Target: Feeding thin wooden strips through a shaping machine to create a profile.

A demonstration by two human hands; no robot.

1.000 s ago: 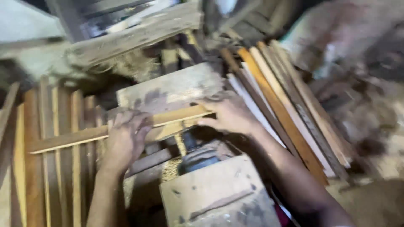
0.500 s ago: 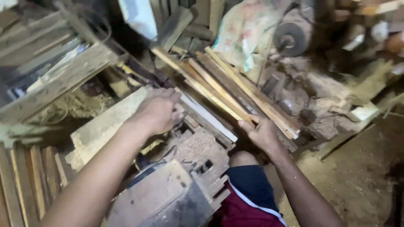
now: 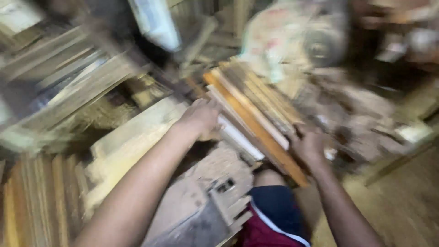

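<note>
The head view, the only one, is smeared by motion, so fine detail is lost. The left hand (image 3: pixel 200 118) reaches forward with its fingers curled over the near end of a bundle of long thin wooden slats (image 3: pixel 256 114); it looks to be gripping them, though the blur hides the fingertips. The right hand (image 3: pixel 308 145) presses against the lower right side of the same bundle, fingers wrapped at its edge. The slats lie slanted from upper left to lower right; one is orange-brown, one pale and almost white, the rest dull tan.

Just left of the left hand lies a broad pale wooden board (image 3: pixel 132 137), dusty on top. Below the forearms sits a grey, sawdust-covered machine block (image 3: pixel 201 206). The person's dark blue and red shorts (image 3: pixel 274 215) show at the bottom edge.

Behind the bundle hangs a crumpled pale sack with red and green patches (image 3: pixel 270 41), its printing unreadable. A white oblong panel (image 3: pixel 155 23) leans at the top. At lower left stands a row of upright tan wooden strips (image 3: pixel 41 196).
</note>
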